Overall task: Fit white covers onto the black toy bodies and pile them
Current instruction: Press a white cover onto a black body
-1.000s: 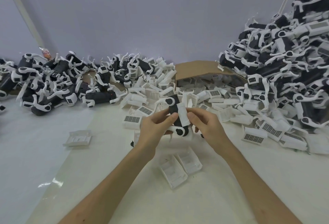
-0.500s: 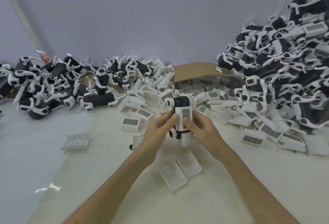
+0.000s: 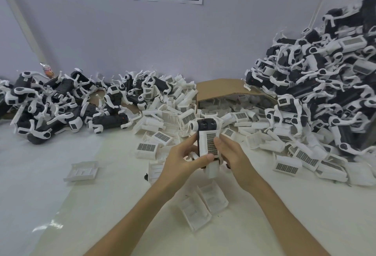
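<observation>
Left hand [image 3: 183,160]: holds the toy from the left side. Its thumb lies across the low end of the cover.
Right hand [image 3: 232,154]: holds the toy from the right side. Its thumb tip rests on the edge of the cover.
Fingers [image 3: 218,141]: curled close around the toy on both sides, not spread wide.
Toy [image 3: 207,125]: stands up straight between the two hands. Its black top sticks out above the fingers.
Cover [image 3: 210,143]: white with a dark grid. It lies flat on the front of the toy, between the two thumbs.
What changed: a second ago the toy leaned over and the cover was only at its side, under the right fingers. Now the toy is straight, the cover faces up, and both thumbs are on it.
What that means: the cover looks put in place. I cannot tell if it has clicked shut. A firm push may be needed, and then the toy can go on the pile.
Pile [image 3: 325,92]: done toys, well off to the right of the right fingers.
Bare toys [image 3: 50,109]: well off to the left of the left fingers.
Loose covers [image 3: 162,137]: just past the fingers, spilling from a box [image 3: 219,88].
Surface [image 3: 101,215]: white. Two spare covers [image 3: 203,204] lie near the wrists.
</observation>
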Motion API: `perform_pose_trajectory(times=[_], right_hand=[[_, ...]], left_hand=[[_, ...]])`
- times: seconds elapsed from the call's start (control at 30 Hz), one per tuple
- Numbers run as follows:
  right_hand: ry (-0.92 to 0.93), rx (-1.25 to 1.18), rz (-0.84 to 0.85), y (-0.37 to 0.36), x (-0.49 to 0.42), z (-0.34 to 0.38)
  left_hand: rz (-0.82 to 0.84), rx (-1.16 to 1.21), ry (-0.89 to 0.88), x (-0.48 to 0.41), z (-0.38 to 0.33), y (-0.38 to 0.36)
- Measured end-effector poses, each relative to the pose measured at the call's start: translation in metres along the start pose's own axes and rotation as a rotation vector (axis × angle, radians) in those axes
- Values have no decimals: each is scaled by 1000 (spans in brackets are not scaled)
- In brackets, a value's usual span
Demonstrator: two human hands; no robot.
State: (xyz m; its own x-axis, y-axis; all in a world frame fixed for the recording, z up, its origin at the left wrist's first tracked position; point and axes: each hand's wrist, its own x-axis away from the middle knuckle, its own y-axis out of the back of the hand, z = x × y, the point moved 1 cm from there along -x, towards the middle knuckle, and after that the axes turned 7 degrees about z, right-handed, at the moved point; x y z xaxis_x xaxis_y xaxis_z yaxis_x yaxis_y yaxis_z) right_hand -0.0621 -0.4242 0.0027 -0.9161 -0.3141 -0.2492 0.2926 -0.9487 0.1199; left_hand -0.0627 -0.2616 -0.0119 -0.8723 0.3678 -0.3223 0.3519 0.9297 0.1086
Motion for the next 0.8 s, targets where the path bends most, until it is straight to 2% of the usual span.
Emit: perform_pose_trajectory(times=[0.2, 0.57, 0.8], right_hand=[[-23, 0, 26, -2, 1, 6], [1, 20, -28, -4, -2, 7], [58, 97, -38, -6, 2, 8]], left_hand=[[-19, 18, -15, 3, -2, -4], [-27, 32, -33, 2, 1, -3], [-38, -71, -67, 5, -2, -2]])
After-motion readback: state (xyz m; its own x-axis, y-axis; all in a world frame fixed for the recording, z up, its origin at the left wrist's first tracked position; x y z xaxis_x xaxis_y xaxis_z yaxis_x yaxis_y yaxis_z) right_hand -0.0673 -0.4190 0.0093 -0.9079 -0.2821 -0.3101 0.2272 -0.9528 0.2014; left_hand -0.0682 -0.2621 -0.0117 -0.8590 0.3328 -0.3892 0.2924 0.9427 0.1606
